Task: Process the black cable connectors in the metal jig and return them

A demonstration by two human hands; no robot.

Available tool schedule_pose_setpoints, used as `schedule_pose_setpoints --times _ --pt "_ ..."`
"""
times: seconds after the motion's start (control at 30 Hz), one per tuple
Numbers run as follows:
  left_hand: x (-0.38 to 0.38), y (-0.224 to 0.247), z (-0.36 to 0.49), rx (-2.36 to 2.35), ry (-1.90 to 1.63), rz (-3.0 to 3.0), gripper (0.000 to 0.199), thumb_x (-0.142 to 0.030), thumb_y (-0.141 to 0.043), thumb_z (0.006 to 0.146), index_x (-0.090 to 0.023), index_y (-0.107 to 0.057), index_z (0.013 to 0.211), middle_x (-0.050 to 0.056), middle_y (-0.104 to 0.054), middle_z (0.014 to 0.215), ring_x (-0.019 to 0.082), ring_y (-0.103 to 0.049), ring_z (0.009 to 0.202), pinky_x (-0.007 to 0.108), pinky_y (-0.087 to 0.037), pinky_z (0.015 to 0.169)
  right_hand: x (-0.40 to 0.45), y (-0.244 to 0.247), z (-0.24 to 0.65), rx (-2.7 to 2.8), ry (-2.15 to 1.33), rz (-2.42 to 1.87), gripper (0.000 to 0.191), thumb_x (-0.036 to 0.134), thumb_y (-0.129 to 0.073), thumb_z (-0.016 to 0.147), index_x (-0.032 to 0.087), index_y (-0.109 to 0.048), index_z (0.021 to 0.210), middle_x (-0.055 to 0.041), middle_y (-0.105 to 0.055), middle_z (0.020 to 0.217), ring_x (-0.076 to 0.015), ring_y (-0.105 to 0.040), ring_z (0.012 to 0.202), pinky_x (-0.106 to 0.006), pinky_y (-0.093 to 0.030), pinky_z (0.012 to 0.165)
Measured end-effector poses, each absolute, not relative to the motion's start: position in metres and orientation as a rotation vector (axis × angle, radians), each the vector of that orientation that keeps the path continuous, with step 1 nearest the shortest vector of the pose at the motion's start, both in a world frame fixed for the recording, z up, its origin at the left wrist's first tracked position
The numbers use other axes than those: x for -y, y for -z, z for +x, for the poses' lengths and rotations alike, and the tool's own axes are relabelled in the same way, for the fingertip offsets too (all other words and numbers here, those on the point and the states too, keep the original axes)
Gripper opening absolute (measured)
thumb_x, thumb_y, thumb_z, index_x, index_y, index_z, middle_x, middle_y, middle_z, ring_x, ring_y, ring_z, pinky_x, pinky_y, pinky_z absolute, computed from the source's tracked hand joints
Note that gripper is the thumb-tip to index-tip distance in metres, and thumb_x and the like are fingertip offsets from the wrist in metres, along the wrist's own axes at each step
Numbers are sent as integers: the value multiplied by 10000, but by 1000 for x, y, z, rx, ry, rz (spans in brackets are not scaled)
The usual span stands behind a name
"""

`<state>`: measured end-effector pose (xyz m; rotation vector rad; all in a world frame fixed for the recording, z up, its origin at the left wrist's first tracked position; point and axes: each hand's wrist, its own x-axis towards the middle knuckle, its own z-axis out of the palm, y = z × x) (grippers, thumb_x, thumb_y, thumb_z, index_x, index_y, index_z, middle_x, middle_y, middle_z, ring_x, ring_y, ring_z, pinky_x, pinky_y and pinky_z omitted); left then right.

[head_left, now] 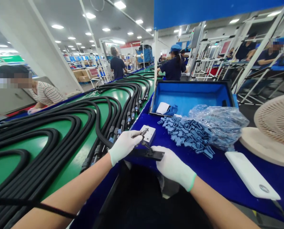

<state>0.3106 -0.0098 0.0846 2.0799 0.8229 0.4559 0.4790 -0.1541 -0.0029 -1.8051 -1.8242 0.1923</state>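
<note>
- Left hand (123,148): white knit glove; fingers closed on a small toothed black part (145,131), which sits just above a white block (148,134).
- Right hand (174,167): white knit glove; closed on the end of a flat black strip (151,154). The strip lies across the front of the left hand's grip, its far end pointing toward the right hand.
- Thin black cord (37,206): lies across the left forearm.
- Blue-covered bench (218,171): carries the white block and the items below.
- Blue plastic pieces (185,135): loose pile just beyond the hands, beside a clear plastic bag (218,125) holding more of them.
- White flat device (251,175): on the bench, right of the hands.
- Round beige fan (274,124): at the bench's right edge.
- Open blue case (192,97): past the pile, holding a white card (162,108) and a blue cloth (172,110).
- Black cables (49,152): looped on a green table (65,127) left of the bench, with blue-collared connectors (132,111).
- Co-workers: one in a striped shirt (46,93) at left; one in a blue cap (174,62) farther along.
</note>
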Motion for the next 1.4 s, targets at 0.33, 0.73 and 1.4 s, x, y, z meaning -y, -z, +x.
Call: schedule_pose_setpoints --times 0.33,0.73,1.4 --pt "17 -78 301 -502 -618 2165 371 -263 -634 937 -227 -725 1294 41 -750 1241 237 -691 1140 338 -495 1045 170 -29 478 989 -959 -1286 508 348 -828 759 177 -629 1195 -62 -748 937 -238 -718 826 -411 -580 825" --pt "27 -84 299 -351 -473 2254 303 -148 -577 937 -219 -746 1178 35 -687 1093 194 -650 1015 305 -507 935 165 -33 454 772 -841 -1318 403 225 -753 740 229 -598 1112 -48 -736 982 -267 -733 887 -458 -612 864" --pt "24 -37 302 -733 -692 2036 564 -231 -867 670 -187 -709 1210 17 -679 917 191 -624 844 329 -500 803 149 -22 444 762 -1017 -1149 374 157 -721 716 216 -558 1048 -20 -719 956 -220 -736 754 -427 -616 790"
